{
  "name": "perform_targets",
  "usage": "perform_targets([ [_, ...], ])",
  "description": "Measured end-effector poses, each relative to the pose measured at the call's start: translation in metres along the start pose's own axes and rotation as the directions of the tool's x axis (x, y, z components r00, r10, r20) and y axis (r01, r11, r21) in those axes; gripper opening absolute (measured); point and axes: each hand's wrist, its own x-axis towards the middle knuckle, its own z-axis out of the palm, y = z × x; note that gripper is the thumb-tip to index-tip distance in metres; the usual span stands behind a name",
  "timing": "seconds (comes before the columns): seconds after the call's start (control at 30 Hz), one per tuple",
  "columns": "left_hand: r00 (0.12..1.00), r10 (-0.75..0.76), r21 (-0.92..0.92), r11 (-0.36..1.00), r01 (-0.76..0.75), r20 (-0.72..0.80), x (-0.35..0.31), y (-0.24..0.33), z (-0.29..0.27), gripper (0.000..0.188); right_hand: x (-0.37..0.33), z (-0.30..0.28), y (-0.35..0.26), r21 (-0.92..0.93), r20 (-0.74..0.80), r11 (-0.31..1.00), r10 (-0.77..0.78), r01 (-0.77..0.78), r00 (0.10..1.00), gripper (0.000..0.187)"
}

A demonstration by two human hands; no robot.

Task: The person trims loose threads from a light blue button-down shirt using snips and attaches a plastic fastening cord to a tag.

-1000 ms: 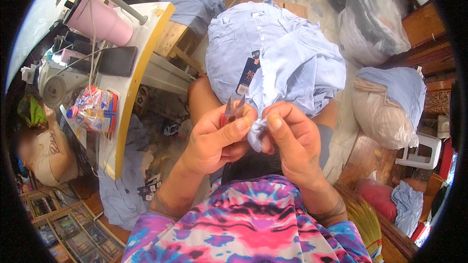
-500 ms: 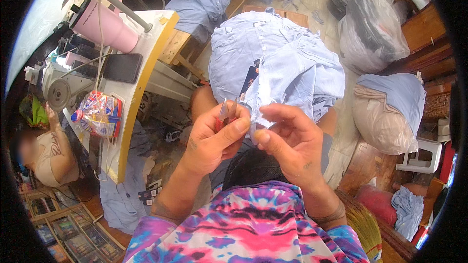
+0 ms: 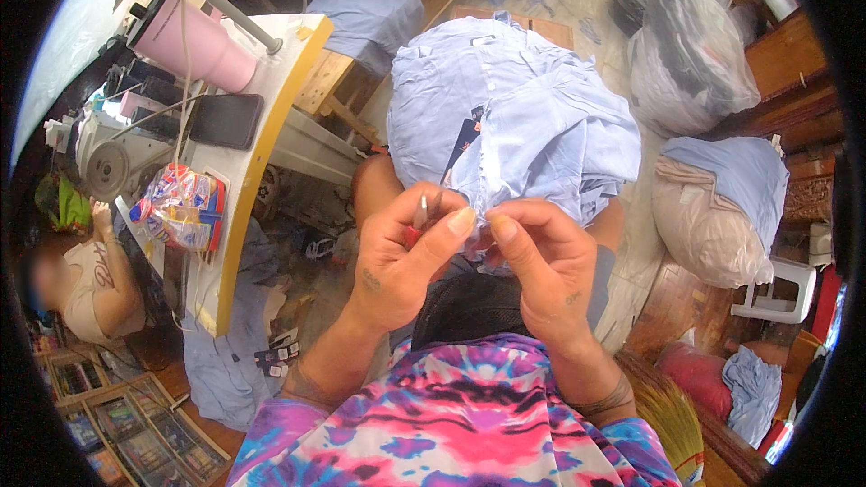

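Light-blue shirt [image 3: 514, 117] at frame centre looks soft and floppy, right hand [image 3: 541, 261] pinching its edge, left hand [image 3: 401, 257] fingers gripping small snips [image 3: 422, 213]

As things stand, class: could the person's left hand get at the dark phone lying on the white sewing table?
Probably yes. The left hand holds small snips, but the phone lies flat near the table edge on that same side, with open space between them.

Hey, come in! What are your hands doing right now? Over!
Left hand shut on small metal snips. Right hand pinching light blue shirt edge. Shirt heaped on lap. Nothing in the way.
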Motion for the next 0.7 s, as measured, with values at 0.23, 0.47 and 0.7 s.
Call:
perform_targets([
  [0.23, 0.999, -0.012, -0.082, 0.997, 0.009, -0.038, -0.003, -0.006, 0.003, 0.013, 0.000, -0.001, 0.002, 0.322, 0.041, 0.922, 0.214, -0.215, 0.976, 0.021],
  [0.47, 0.979, 0.204, 0.213, 0.957, -0.196, -0.015, 0.000, -0.012, 0.011, 0.013, -0.003, -0.002, 0.004, 0.030, -0.016, 0.998, 0.059, -0.059, 0.998, 0.015],
  [0.7, 0.994, -0.107, -0.092, 0.990, 0.105, -0.023, -0.003, -0.011, 0.005, 0.014, -0.001, -0.006, 0.007, 0.073, -0.026, 0.990, 0.121, -0.118, 0.992, 0.019],
])
